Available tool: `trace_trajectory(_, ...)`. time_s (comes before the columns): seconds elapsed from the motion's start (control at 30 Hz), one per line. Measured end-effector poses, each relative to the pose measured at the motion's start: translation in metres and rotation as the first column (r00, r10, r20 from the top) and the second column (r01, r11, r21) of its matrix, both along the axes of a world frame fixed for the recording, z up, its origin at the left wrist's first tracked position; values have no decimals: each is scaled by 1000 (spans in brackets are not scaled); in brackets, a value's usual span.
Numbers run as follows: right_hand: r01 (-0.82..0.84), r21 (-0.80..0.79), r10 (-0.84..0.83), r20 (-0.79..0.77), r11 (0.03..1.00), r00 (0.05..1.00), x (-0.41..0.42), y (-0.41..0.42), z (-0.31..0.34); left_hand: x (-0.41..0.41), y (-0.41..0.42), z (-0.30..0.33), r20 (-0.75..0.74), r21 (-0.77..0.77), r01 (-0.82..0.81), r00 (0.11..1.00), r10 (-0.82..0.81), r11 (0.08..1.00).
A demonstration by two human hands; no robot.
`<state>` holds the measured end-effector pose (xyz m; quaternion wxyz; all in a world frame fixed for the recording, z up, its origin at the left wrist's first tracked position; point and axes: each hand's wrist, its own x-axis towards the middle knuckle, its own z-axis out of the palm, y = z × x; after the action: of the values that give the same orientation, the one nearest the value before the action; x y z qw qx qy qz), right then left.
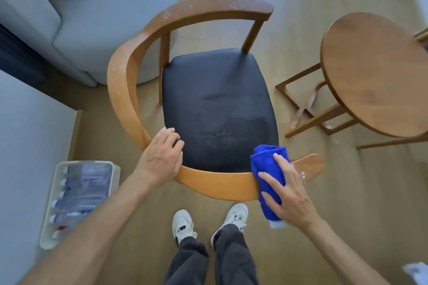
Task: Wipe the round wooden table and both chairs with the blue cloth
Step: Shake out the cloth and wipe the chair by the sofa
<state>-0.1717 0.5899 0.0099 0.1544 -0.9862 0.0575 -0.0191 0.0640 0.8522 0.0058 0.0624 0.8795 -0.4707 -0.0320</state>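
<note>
Nearest the camera, the person's two forearms reach down over a pair of white shoes (209, 222) on the wooden floor (347, 192). The right hand (286, 194) lies with fingers spread and nearly straight on the blue cloth (268, 169), pressing it flat against the near curved rail of the chair (220, 109), toward the rail's right end. The cloth is bunched and folded over the rail, draping on both sides. It looks soft, light and limp; it will follow the curve of the wood under pressure but will slip or unfold if held loosely, so it is best kept under a broad palm or gathered at its bunched middle. The left hand (162, 155) rests on the same rail at its left bend, fingers curled over the edge beside the dark seat cushion, apparently steadying the chair. Pale specks and dust remain along the far arc of the rail, so this chair seems only partly wiped. The round worktop (375, 71) stands to the right, well apart from the cloth; part of what may be a second chair shows past its far right edge. A grey sofa (92, 14) sits beyond the chair, and a tray of bottles (78, 201) lies on the floor at left.
</note>
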Motion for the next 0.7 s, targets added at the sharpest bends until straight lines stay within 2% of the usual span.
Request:
trace_trajectory(0.1, 306, 49, -305, -33, 951, 952, -7, -56, 8, -9, -9, -7, 6, 81, -57, 998, 56, 995)
trace_trajectory(0.17, 552, 113, -549, -60, 826, 834, 3, -65, 10, -10, -11, -9, 20, 110, -88, 996, 86, 990)
trace_trajectory(0.23, 692, 157, -693, -53, 705, 719, 18, -47, 11, -12, -13, -13, 29, 122, -116, 993, 113, 986)
trace_trajectory(0.27, 687, 145, -695, 0, 712, 719, 24, -29, 11, -14, -14, -14, 27, 118, -140, 990, 138, 983)
trace_trajectory(0.33, 600, 107, -608, 75, 793, 791, 38, 26, 9, -18, -21, -18, 9, 89, -202, 979, 202, 975)
trace_trajectory(0.43, 424, 69, -429, 81, 903, 900, 61, 120, -1, -22, -29, -23, -45, 49, -319, 946, 321, 947)
trace_trajectory(0.5, 275, 89, -283, 100, 957, 954, 65, 136, -7, -21, -31, -26, -50, 42, -362, 930, 364, 931)
trace_trajectory(0.57, 96, 78, -107, 151, 992, 983, 44, 95, -8, -20, -31, -29, -49, 48, -380, 923, 383, 924)
trace_trajectory(0.6, 59, 63, -68, 148, 996, 987, 27, 62, -5, -20, -32, -30, -45, 54, -388, 919, 391, 920)
trace_trajectory(0.63, 89, 42, -94, 139, 995, 986, 11, 25, -1, -20, -33, -31, -39, 61, -396, 916, 399, 916)
trace_trajectory(0.7, 313, 47, -316, 133, 949, 939, -8, -52, 7, -22, -36, -31, -20, 75, -409, 911, 412, 909)
